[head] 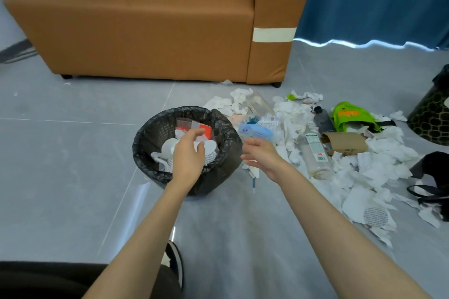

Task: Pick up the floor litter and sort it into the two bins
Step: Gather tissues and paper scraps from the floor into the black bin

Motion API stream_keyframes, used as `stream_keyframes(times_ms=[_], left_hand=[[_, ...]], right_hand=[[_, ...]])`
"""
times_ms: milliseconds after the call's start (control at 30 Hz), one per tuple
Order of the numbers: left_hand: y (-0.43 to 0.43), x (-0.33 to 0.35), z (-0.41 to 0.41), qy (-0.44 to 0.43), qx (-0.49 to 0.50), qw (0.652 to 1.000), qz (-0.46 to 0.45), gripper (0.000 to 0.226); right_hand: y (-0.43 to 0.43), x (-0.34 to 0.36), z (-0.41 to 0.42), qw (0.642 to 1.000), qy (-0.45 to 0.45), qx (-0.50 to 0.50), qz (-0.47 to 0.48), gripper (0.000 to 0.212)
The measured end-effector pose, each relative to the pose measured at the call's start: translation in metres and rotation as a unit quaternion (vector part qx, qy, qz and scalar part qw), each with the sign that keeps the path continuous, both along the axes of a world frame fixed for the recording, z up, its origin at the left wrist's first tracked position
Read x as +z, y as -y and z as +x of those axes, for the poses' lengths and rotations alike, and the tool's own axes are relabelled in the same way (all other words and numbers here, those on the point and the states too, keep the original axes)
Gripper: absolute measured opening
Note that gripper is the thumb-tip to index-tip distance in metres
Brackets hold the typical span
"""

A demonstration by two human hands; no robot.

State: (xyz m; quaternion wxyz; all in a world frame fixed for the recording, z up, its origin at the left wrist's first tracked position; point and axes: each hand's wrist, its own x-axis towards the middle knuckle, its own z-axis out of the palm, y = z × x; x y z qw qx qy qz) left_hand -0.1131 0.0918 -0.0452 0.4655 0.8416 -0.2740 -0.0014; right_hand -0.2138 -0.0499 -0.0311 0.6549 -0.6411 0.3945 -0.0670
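A bin lined with a black bag stands on the floor at centre, holding white cups, tissue and a red-and-clear wrapper. My left hand hovers over its mouth with loosely spread fingers and holds nothing. My right hand hangs just right of the bin rim, fingers relaxed and empty, slightly blurred. Litter spreads to the right: crumpled white tissues, a clear plastic bottle, a dark bottle, a green bag, a brown cardboard sleeve and a blue packet. A second, dark patterned bin stands at the far right.
A tan sofa stands behind the bin, with a blue curtain to its right. A black bag with straps lies at the right edge. My shoe shows at the bottom. Grey floor tiles stretch to the left.
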Motion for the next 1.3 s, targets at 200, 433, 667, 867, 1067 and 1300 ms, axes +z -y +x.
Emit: stream_keyframes(times_ms=[200,433,667,867,1067,1300], left_hand=[[0.049,-0.009,-0.042,-0.037,-0.119,0.992,-0.007,0.036],[0.103,-0.066,-0.081,-0.073,-0.196,0.974,0.091,0.037],[0.138,-0.116,-0.101,-0.078,-0.272,0.94,0.19,0.04],[0.162,-0.138,-0.1,-0.05,-0.296,0.916,0.267,0.051],[0.175,-0.151,-0.079,-0.045,-0.249,0.9,0.356,0.065],[0.174,-0.166,-0.049,-0.071,-0.234,0.848,0.471,0.064]], right_hand=[[0.043,-0.037,-0.066,0.995,-0.043,-0.091,0.019,0.034],[0.094,-0.098,-0.146,0.966,-0.195,-0.126,-0.113,0.041],[0.129,-0.139,-0.181,0.903,-0.367,0.026,-0.222,0.06],[0.153,-0.157,-0.18,0.897,-0.399,0.043,-0.188,0.07],[0.157,-0.182,-0.183,0.888,-0.408,0.083,-0.198,0.074],[0.13,-0.182,-0.166,0.859,-0.376,0.152,-0.313,0.063]])
